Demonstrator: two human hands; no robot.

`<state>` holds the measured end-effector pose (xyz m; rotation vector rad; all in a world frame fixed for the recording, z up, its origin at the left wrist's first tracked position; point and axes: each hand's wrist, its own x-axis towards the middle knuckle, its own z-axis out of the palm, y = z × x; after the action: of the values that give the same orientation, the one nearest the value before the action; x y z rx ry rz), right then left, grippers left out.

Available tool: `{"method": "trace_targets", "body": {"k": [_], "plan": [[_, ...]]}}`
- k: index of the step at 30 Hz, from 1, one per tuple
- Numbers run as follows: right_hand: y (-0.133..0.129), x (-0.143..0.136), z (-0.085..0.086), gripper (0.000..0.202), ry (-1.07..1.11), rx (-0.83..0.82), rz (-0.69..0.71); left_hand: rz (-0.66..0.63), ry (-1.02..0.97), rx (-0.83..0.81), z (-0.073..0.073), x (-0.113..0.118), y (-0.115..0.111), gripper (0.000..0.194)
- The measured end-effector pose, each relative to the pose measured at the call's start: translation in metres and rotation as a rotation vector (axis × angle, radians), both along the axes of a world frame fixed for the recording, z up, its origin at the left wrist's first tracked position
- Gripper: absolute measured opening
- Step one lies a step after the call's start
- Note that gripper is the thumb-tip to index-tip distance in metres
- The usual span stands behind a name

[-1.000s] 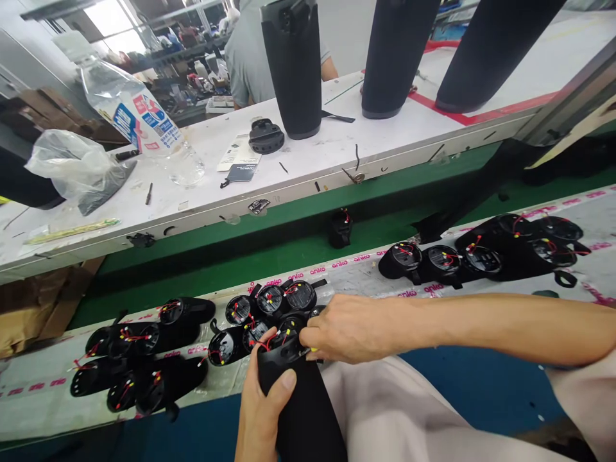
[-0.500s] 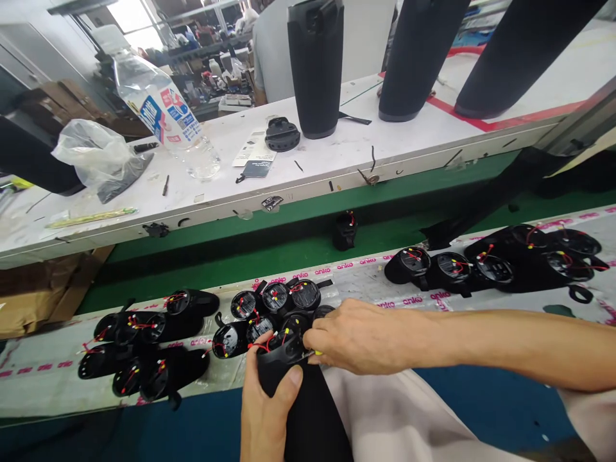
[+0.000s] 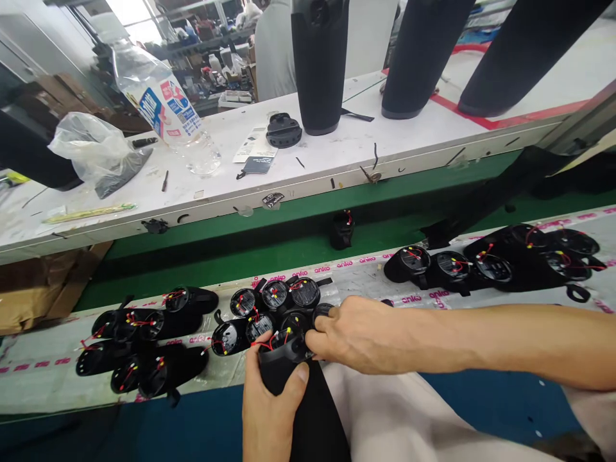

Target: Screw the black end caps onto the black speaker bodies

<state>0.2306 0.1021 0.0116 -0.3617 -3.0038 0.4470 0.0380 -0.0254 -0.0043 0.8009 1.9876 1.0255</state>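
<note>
- Black cylinder [image 3: 317,410] is the piece in hand, held at a slant in front of the person's light-coloured clothing [image 3: 394,417], wired end up and pointing away. Can't tell if the lap actually carries any of it.
- Handling guess: middling weight, stiff shell under what looks like a cloth-type wrap, so probably not very slippery. The hard rim [image 3: 283,354] looks smoother, so fingers might skid a bit there.
- The touchy bit is surely the thin red wires [image 3: 264,344] at that end; they'd likely snag or tug loose. Best hold imo is round the body just below the rim, thumb on the near side, wires left alone.
- That's pretty much where the left hand [image 3: 269,407] sits: wrapped partway round, spread about as wide as the body, thumb pressing the near face and a fingertip up by the wires. Solid grip.
- The right hand [image 3: 349,337] has its fingers curled in close at the rim's right side. Can't tell if that grip is pinching something or just touching; the fingers hide it.
- Similar cylinders [image 3: 305,293] lie just beyond, on the plastic-covered ledge [image 3: 48,393].
</note>
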Motion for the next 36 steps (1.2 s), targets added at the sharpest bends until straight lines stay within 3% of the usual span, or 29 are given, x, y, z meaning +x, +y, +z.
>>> {"method": "trace_targets", "body": {"k": [4,9,14,29,32,36], "plan": [[0.006,0.002,-0.003,0.027,-0.019,-0.011,0.034,-0.008,-0.060,0.017,0.001,0.002,0.002,0.077],[-0.002,0.004,-0.001,0.007,-0.035,0.066,-0.014,-0.017,0.038,-0.008,0.009,0.008,0.005,0.076],[-0.015,0.004,0.005,0.016,-0.096,0.172,-0.062,-0.003,0.138,-0.084,0.013,0.011,0.007,0.081],[-0.014,-0.009,0.016,0.010,-0.162,-0.004,-0.053,0.042,0.175,-0.037,0.007,0.006,0.003,0.077],[-0.016,-0.010,0.015,0.005,-0.112,-0.043,-0.072,0.069,0.082,-0.005,0.001,-0.002,-0.001,0.078],[-0.015,-0.013,0.009,0.017,-0.022,-0.088,-0.117,0.112,-0.237,0.074,-0.004,-0.013,-0.007,0.092]]}}
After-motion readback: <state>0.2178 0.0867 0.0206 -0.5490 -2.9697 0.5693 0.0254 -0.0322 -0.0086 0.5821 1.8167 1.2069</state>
